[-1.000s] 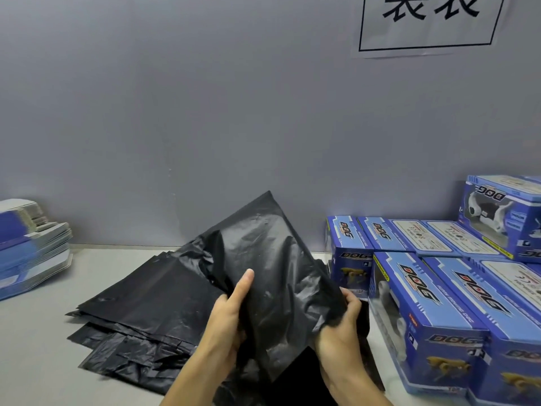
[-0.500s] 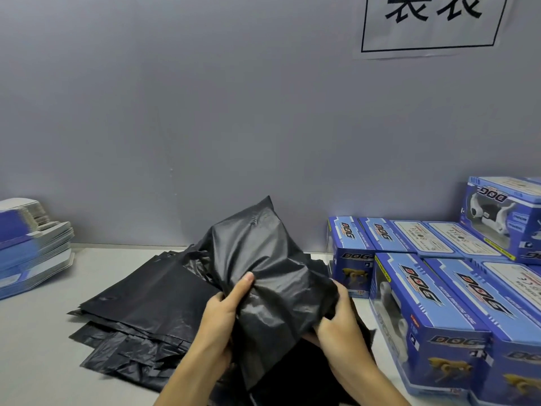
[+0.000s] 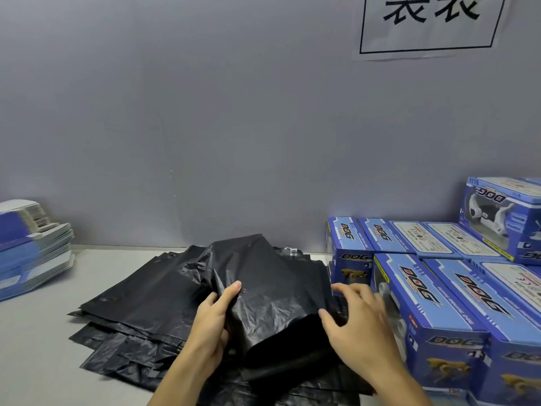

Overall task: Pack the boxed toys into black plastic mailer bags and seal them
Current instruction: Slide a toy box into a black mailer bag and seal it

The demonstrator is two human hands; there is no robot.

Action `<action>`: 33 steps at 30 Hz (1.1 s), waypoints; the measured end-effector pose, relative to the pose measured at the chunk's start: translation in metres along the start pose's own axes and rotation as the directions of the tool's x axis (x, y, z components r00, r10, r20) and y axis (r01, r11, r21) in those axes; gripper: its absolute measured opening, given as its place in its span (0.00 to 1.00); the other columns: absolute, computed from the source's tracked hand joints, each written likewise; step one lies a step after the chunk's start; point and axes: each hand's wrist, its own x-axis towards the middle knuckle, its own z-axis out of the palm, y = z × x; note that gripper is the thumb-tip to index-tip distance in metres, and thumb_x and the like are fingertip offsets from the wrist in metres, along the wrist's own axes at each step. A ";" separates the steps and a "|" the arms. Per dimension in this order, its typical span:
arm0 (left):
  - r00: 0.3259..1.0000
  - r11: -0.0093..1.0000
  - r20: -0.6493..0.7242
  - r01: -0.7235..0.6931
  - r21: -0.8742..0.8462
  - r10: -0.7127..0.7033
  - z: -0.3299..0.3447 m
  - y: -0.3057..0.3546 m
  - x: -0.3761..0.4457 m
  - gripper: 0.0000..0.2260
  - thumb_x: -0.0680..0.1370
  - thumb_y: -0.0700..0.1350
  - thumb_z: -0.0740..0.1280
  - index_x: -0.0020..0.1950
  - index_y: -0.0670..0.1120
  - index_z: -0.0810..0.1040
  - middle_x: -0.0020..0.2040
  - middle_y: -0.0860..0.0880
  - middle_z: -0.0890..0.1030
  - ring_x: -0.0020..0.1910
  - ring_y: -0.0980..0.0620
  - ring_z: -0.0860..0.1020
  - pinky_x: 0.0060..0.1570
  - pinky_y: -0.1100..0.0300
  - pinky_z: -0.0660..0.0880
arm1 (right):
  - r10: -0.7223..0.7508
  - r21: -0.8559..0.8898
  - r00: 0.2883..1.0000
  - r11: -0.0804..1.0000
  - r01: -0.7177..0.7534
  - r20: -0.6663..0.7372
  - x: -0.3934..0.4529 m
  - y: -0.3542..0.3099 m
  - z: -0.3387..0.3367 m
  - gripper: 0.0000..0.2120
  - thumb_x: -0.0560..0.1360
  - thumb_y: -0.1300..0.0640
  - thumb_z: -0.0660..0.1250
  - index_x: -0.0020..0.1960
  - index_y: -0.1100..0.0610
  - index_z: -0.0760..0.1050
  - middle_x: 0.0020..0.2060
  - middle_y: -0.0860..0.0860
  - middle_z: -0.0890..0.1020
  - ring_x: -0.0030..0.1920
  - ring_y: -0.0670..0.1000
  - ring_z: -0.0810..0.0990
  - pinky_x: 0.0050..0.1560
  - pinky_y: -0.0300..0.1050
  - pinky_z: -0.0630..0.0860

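Plastic film this thin will be light, limp and slippery, I judge, so the black mailer bag [image 3: 263, 291] at lower centre of the frame wants holding by its open edge, not by its crumpled middle. It lies puffed up on the stack of flat black bags [image 3: 140, 306] spread over the counter [image 3: 35, 347], its dark mouth turned toward the bottom of the frame. The left hand [image 3: 212, 320] grips the bag's left edge, thumb laid on top of the film and fingers curled underneath. The right hand [image 3: 355, 323] is just beside the bag's right edge with its fingers [image 3: 348, 288] spread and lightly bent, holding nothing; it looks blurred, and whether the thumb touches the film I cannot tell.

Boxed toys [image 3: 427, 312], blue cartons printed DOG, stand in rows at lower right, the nearest just beside the right hand. Being stiff, square cardboard, such a box should take a firm grip across its two long sides, and its corners could snag or tear the film as it goes in. Flattened blue cartons [image 3: 32, 247] are stacked at the left edge, well apart from the bags.
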 end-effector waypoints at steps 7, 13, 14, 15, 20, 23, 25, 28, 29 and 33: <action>0.957 0.836 -0.017 -0.243 0.493 0.288 0.005 0.000 -0.006 0.29 0.64 0.70 0.73 0.51 0.47 0.83 0.48 0.52 0.85 0.51 0.52 0.82 0.55 0.53 0.77 | 0.044 0.026 0.975 0.998 -0.051 0.216 -0.003 0.010 0.003 0.11 0.77 0.46 0.68 0.59 0.43 0.77 0.53 0.44 0.80 0.52 0.45 0.79 0.55 0.44 0.79; 0.772 0.487 -0.031 -0.368 0.792 0.635 0.004 0.016 -0.020 0.30 0.74 0.52 0.75 0.74 0.49 0.69 0.66 0.51 0.73 0.67 0.50 0.71 0.67 0.51 0.70 | 0.064 0.212 0.997 0.975 -0.070 0.035 0.003 0.013 0.001 0.06 0.77 0.57 0.68 0.46 0.47 0.80 0.36 0.42 0.81 0.40 0.42 0.80 0.36 0.28 0.73; 0.730 0.409 0.043 -0.430 0.805 0.682 0.004 0.018 -0.022 0.27 0.74 0.50 0.75 0.72 0.52 0.72 0.64 0.53 0.73 0.65 0.51 0.71 0.65 0.51 0.71 | 0.077 0.247 0.997 0.966 -0.081 0.025 0.003 0.011 -0.001 0.07 0.77 0.58 0.67 0.46 0.46 0.79 0.30 0.44 0.79 0.35 0.42 0.79 0.32 0.29 0.71; 0.702 0.359 0.117 -0.491 0.794 0.702 0.005 0.020 -0.024 0.24 0.74 0.48 0.75 0.68 0.55 0.74 0.63 0.56 0.73 0.64 0.54 0.71 0.64 0.52 0.72 | 0.087 0.262 0.996 0.961 -0.091 0.028 0.003 0.010 -0.002 0.08 0.77 0.58 0.66 0.45 0.45 0.77 0.27 0.47 0.79 0.34 0.41 0.78 0.30 0.31 0.70; 0.721 0.174 0.434 -0.600 0.781 0.539 0.013 0.018 -0.035 0.16 0.70 0.66 0.69 0.55 0.64 0.78 0.61 0.64 0.66 0.64 0.59 0.65 0.62 0.57 0.69 | 0.029 0.328 1.000 0.944 -0.030 0.007 0.002 0.007 -0.005 0.04 0.75 0.51 0.69 0.44 0.43 0.74 0.36 0.43 0.80 0.43 0.34 0.75 0.37 0.32 0.68; 0.758 0.010 0.538 -0.582 0.813 0.368 0.010 0.014 -0.034 0.28 0.65 0.76 0.63 0.62 0.66 0.73 0.63 0.66 0.61 0.67 0.61 0.58 0.65 0.58 0.68 | -0.098 0.226 0.984 0.972 0.063 0.149 -0.002 0.011 -0.007 0.21 0.65 0.37 0.73 0.54 0.34 0.68 0.48 0.34 0.72 0.52 0.32 0.70 0.52 0.28 0.66; 0.774 -0.012 0.557 -0.581 0.814 0.299 0.007 0.013 -0.032 0.32 0.64 0.73 0.66 0.66 0.66 0.69 0.66 0.67 0.58 0.70 0.61 0.53 0.67 0.60 0.68 | -0.128 0.146 0.969 0.985 0.098 0.212 -0.003 0.010 -0.006 0.26 0.65 0.42 0.76 0.55 0.33 0.64 0.47 0.35 0.73 0.51 0.36 0.73 0.50 0.35 0.71; 0.773 0.005 0.572 -0.596 0.803 0.276 0.003 0.011 -0.026 0.30 0.67 0.58 0.73 0.67 0.66 0.66 0.68 0.66 0.56 0.72 0.62 0.51 0.66 0.61 0.70 | -0.100 0.062 0.984 0.994 0.092 0.147 -0.002 0.011 0.001 0.23 0.72 0.58 0.71 0.55 0.36 0.64 0.39 0.44 0.78 0.41 0.41 0.76 0.39 0.39 0.75; 0.772 0.022 0.568 -0.598 0.801 0.284 0.001 0.011 -0.024 0.30 0.69 0.52 0.74 0.67 0.66 0.67 0.68 0.66 0.56 0.72 0.62 0.51 0.66 0.62 0.69 | -0.058 0.036 0.995 0.998 0.055 0.080 -0.001 0.010 0.002 0.19 0.74 0.58 0.69 0.54 0.38 0.66 0.37 0.45 0.78 0.39 0.40 0.75 0.34 0.37 0.72; 0.768 0.109 0.550 -0.609 0.786 0.328 -0.006 0.009 -0.015 0.34 0.72 0.35 0.72 0.67 0.66 0.68 0.73 0.62 0.58 0.75 0.63 0.53 0.73 0.67 0.58 | 0.154 0.109 0.981 0.984 -0.141 -0.118 0.001 0.008 0.000 0.11 0.74 0.58 0.65 0.49 0.46 0.66 0.36 0.46 0.78 0.35 0.38 0.70 0.32 0.37 0.63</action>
